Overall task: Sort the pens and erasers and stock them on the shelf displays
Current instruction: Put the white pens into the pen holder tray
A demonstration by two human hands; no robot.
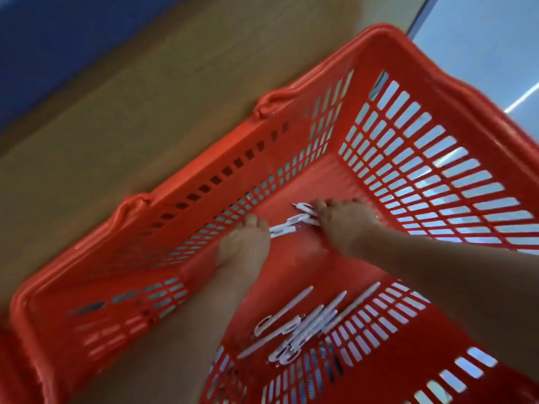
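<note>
Both hands were down in the red basket (180,185), and between them a few white pens (291,223) lay on its floor. The right hand (347,223) had its fingers curled down over one end of them. The left hand (245,243) met the other end, but through the blur I could not tell whether it gripped or only pushed. A second heap of pens (303,325) lay loose behind the hands, back by the forearms. I saw no erasers and no shelf display.

The pens looked slim, smooth and round-barrelled, with small clips and metal tips. A hurried two-handed scoop could, I thought, let one roll free or squirt out sideways. Crossed clips might drag a neighbour along. The basket was hard, glossy moulded plastic, solid under the hands, its walls a grid of long slots. A tip could catch there, or a pen slip through.
</note>
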